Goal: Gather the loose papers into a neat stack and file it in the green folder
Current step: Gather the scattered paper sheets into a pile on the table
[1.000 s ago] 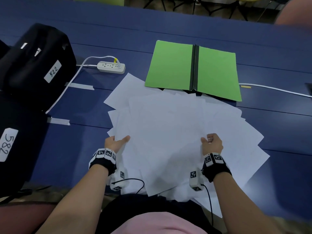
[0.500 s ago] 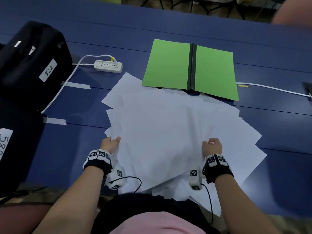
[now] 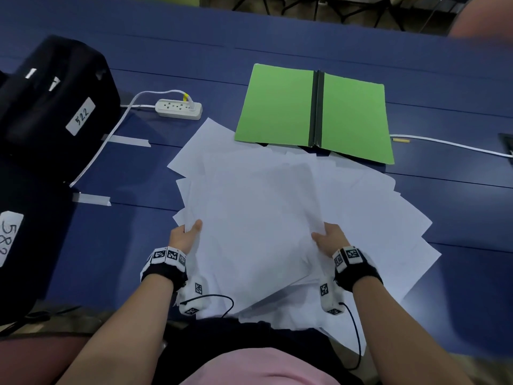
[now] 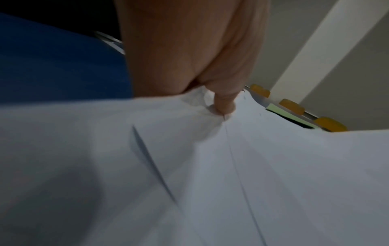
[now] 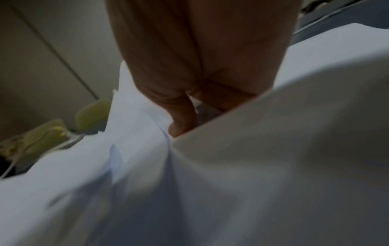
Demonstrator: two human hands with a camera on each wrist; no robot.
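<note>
Gathering is the step in hand: my left hand (image 3: 184, 237) grips the papers (image 3: 263, 218) at their 9 o'clock edge, thumb on top, and my right hand (image 3: 329, 238) grips the 3 o'clock edge the same way. Most sheets lie fanned on the worktop (image 3: 444, 190), so I judge the task is at an early stage. Next I need to draw the stray sheets inward and square the edges. The green folder (image 3: 277, 107) lies open at 12 o'clock, just beyond the papers, with nothing in it.
</note>
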